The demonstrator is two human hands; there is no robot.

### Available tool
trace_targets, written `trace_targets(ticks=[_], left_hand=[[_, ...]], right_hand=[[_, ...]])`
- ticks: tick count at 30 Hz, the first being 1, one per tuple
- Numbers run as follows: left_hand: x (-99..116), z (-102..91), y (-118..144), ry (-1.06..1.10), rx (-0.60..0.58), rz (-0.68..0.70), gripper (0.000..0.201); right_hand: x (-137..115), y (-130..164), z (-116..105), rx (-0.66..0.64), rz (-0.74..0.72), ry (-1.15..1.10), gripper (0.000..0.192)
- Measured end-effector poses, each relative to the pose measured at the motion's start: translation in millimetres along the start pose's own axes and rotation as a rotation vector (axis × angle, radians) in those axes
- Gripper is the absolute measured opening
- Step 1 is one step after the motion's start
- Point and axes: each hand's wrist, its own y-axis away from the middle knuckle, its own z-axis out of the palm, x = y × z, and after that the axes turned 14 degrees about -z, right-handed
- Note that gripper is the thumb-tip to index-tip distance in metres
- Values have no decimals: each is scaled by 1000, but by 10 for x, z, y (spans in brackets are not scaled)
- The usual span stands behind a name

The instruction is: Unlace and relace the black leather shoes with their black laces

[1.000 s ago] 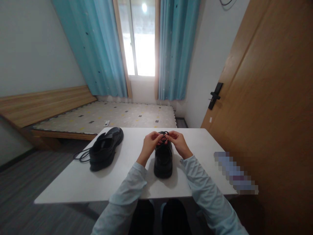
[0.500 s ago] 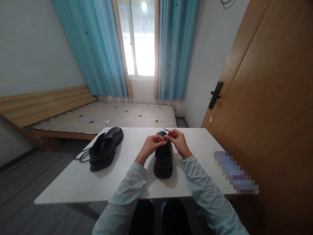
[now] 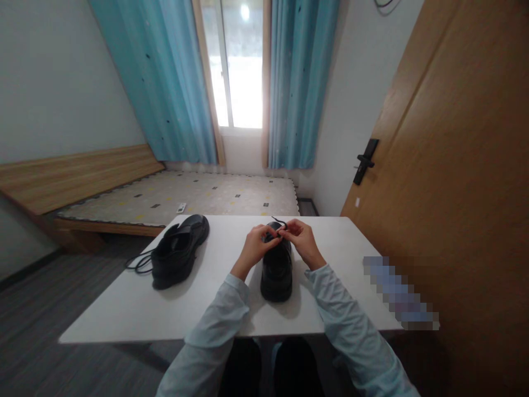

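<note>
I have the black shoe (image 3: 276,270) standing at the middle of the white tabletop (image 3: 124,309), its far end pointing to twelve o'clock, so both hands can meet over the lacing. My left hand (image 3: 254,248) and right hand (image 3: 301,240) are pinched on the thin black lace (image 3: 279,223), whose loose end pokes up toward twelve o'clock. The fingers hide the eyelets, so I cannot tell how far the lace is threaded. The second shoe (image 3: 177,252) lies at nine o'clock, well apart, its own lace (image 3: 138,262) trailing off the edge.
</note>
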Motion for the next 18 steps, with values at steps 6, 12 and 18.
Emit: trace_targets(ticks=[6,12,18], left_hand=[[2,40,15,108,-3,45,10],[2,-14,2,171,-1,65,20],[-81,-74,-38,122,2,91,13]], right_hand=[[-41,-5,1,-3,39,-18,27],[-25,-7,-42,36,27,-34,26],[-43,-7,-63,33,34,-64,23]])
